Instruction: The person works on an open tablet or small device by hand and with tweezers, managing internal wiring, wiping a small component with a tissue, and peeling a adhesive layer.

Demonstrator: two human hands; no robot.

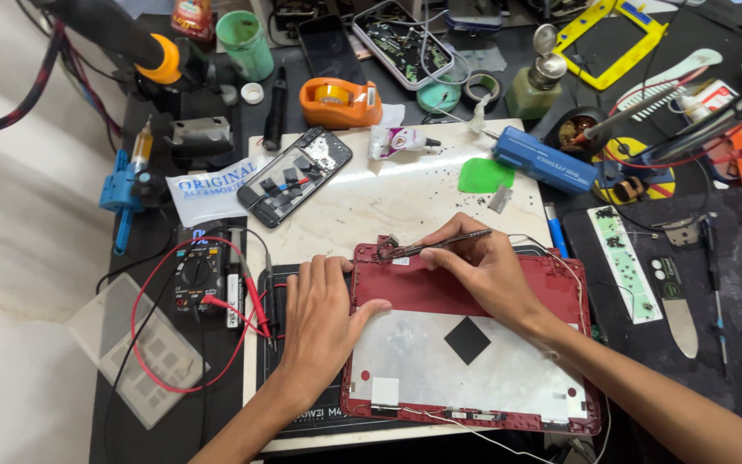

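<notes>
A red laptop lid cover [551, 283] lies inside-up on the pale work board [388, 193], with a silver foil sheet and a black diamond patch in its middle. My left hand [324, 318] rests flat on the cover's left edge, thumb on the red plastic. My right hand [487, 262] holds thin metal tweezers [444, 245] whose tip touches a small part at the cover's top left corner.
An opened phone [307, 174] lies at the board's far left. A multimeter [202, 277] with red leads sits left of my hand. An orange tape dispenser [339, 101], a blue tool [544, 160], a glue tube [398, 140] and soldering gear crowd the back.
</notes>
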